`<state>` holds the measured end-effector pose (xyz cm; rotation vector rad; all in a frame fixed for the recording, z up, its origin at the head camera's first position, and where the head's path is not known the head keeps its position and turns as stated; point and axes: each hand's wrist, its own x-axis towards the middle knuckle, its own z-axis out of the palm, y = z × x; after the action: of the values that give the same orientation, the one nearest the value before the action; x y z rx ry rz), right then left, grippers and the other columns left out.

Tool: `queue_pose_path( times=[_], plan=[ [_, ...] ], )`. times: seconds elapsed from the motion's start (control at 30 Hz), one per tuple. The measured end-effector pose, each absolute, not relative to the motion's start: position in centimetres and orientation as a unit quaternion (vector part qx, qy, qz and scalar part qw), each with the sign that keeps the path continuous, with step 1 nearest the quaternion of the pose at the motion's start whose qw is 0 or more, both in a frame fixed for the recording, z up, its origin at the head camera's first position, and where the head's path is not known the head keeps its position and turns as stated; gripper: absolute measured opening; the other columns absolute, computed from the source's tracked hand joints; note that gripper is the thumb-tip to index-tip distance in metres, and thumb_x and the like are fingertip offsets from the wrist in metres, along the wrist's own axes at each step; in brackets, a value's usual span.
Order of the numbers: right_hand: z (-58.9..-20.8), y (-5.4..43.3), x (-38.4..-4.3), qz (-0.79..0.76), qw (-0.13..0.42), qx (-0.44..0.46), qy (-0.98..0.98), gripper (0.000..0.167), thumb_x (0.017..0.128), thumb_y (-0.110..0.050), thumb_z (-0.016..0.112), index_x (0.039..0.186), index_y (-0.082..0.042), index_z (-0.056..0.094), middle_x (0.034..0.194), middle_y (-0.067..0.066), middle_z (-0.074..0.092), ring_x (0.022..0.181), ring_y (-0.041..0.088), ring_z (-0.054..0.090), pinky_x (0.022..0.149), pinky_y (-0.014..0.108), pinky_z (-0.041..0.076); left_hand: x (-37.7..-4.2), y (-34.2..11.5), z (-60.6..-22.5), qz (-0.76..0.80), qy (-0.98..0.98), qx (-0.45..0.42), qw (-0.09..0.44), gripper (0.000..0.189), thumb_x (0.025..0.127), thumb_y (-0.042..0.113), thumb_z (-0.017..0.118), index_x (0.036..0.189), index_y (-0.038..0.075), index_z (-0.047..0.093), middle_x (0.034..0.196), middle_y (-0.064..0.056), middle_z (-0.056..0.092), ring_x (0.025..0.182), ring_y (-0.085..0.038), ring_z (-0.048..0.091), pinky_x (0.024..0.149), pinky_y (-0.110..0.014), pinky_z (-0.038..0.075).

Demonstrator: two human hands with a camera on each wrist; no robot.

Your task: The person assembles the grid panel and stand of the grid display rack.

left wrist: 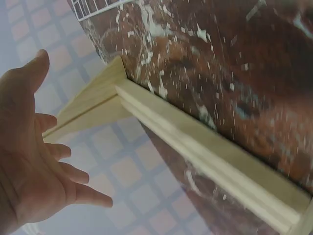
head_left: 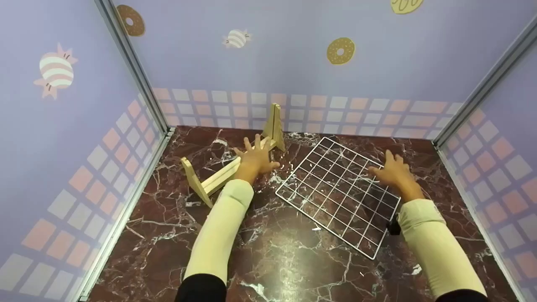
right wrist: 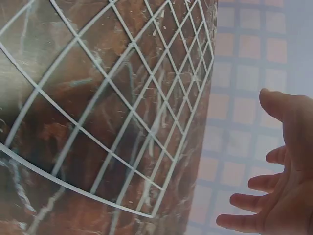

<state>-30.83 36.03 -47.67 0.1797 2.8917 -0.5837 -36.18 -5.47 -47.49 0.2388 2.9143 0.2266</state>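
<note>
Head view: splayed, empty left hand [head_left: 255, 161] partly hides wooden stand [head_left: 222, 177], centre-left. Right wrist view crops wire grid [right wrist: 133, 110], empty right hand [right wrist: 289, 193].

No legible text, no numbers, as far as visible

pale wooden stand [head_left: 220, 178]: upright, diagonal | white wire grid [head_left: 343, 196]: lying flat, right of stand

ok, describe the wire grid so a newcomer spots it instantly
On the dark marbled surface, look right of the pale wooden stand. There lies the white wire grid, by the right hand: thin crossing bars, see-through, where the stand is solid.
</note>
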Motion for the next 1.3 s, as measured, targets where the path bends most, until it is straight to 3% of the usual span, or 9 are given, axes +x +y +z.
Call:
queue_pose_path(
  times=[0.27,0.53,0.87,0.93,1.0,1.13,1.3],
  plan=[
    [-49.5,36.6,-29.5,-0.205,0.079,0.085,0.972,0.098,0.096,-0.051,0.058,0.156,0.011,0.012,0.149,0.053,0.02,0.133,0.075,0.023,0.112,0.081,0.013,-35.6,-3.9,-50.2,0.101,0.984,0.086,0.119,0.093,0.093,0.063,0.061,0.165,0.023,0.018,0.171,-0.015,0.016,0.153,-0.052,0.016,0.113,-0.079,0.025],
    [-51.5,37.6,-28.5,-0.214,0.1,0.133,0.963,0.09,0.096,-0.043,0.055,0.148,0.021,0.018,0.144,0.057,0.021,0.131,0.071,0.032,0.111,0.073,0.034,-35.0,-2.3,-52.6,0.109,0.983,0.083,0.118,0.088,0.092,0.059,0.065,0.162,0.02,0.028,0.164,-0.019,0.034,0.147,-0.047,0.036,0.108,-0.067,0.043],
    [-53.4,38.1,-26.7,-0.249,0.142,0.201,0.937,0.092,0.094,-0.042,0.056,0.148,0.021,0.018,0.14,0.055,0.025,0.13,0.069,0.036,0.107,0.07,0.04,-34.3,-0.4,-54.4,0.128,0.98,0.084,0.123,0.085,0.091,0.058,0.066,0.159,0.018,0.035,0.16,-0.021,0.038,0.144,-0.046,0.042,0.108,-0.062,0.046],
    [-53.7,38.0,-26.4,-0.262,0.146,0.224,0.927,0.091,0.093,-0.042,0.058,0.148,0.021,0.021,0.14,0.054,0.026,0.127,0.066,0.04,0.1,0.065,0.048,-34.2,0.0,-54.6,0.133,0.98,0.083,0.123,0.084,0.091,0.057,0.067,0.158,0.018,0.036,0.159,-0.021,0.04,0.143,-0.045,0.043,0.108,-0.061,0.047],
    [-54.0,37.9,-26.3,-0.267,0.145,0.239,0.922,0.089,0.093,-0.042,0.06,0.145,0.022,0.025,0.137,0.054,0.031,0.119,0.062,0.048,0.084,0.056,0.058,-34.0,0.3,-54.9,0.134,0.98,0.081,0.122,0.085,0.09,0.057,0.067,0.158,0.017,0.036,0.157,-0.021,0.041,0.142,-0.045,0.044,0.108,-0.061,0.047],
    [-54.6,37.8,-26.1,-0.276,0.137,0.258,0.916,0.087,0.092,-0.042,0.062,0.143,0.021,0.031,0.132,0.052,0.039,0.11,0.056,0.055,0.057,0.042,0.058,-34.2,1.1,-55.7,0.125,0.983,0.07,0.118,0.089,0.088,0.06,0.069,0.157,0.014,0.036,0.156,-0.022,0.041,0.141,-0.044,0.044,0.108,-0.064,0.045],
    [-55.2,37.6,-25.9,-0.31,0.145,0.286,0.895,0.092,0.089,-0.041,0.066,0.146,0.018,0.024,0.137,0.05,0.032,0.116,0.061,0.048,0.057,0.045,0.061,-33.9,1.9,-56.5,0.125,0.983,0.062,0.116,0.092,0.086,0.062,0.071,0.156,0.011,0.039,0.156,-0.023,0.04,0.142,-0.042,0.043,0.11,-0.061,0.045]
  ],
)
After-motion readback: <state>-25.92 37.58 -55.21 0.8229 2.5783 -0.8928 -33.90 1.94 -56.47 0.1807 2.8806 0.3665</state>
